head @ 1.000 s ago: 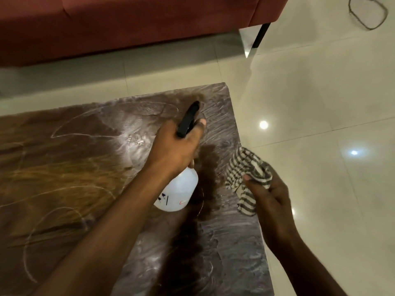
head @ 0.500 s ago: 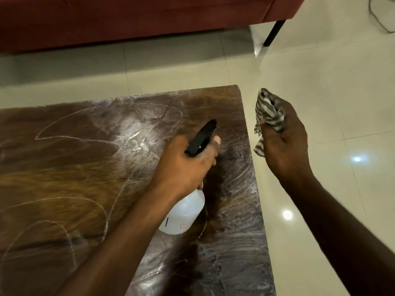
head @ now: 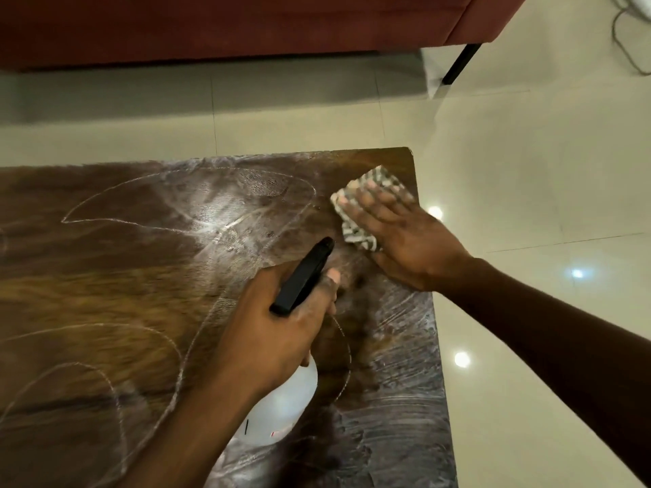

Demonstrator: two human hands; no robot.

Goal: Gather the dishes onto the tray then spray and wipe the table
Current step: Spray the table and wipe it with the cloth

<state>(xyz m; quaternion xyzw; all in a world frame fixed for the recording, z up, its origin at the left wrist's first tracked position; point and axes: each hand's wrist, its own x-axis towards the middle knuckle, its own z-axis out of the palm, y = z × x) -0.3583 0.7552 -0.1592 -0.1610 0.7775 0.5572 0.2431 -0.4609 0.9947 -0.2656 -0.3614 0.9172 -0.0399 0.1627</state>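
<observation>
The dark wooden table [head: 105, 276] fills the lower left and shows wet streaks and smear arcs. My left hand [head: 271, 332] grips a white spray bottle [head: 281, 410] by its black trigger head [head: 304, 276], held over the table's right half. My right hand [head: 398, 237] lies flat with fingers spread on a striped cloth [head: 370, 186], pressing it onto the table near the far right corner. No dishes or tray are in view.
A red sofa [head: 246, 22] with a black leg [head: 458, 65] stands beyond the table. Glossy pale floor tiles [head: 528, 170] lie to the right of the table edge. A cable [head: 630, 37] lies on the floor at the top right.
My right hand carried the cloth from beside the table's right edge, up through the air, and down onto the far right corner. The left hand kept hold of the spray bottle.
</observation>
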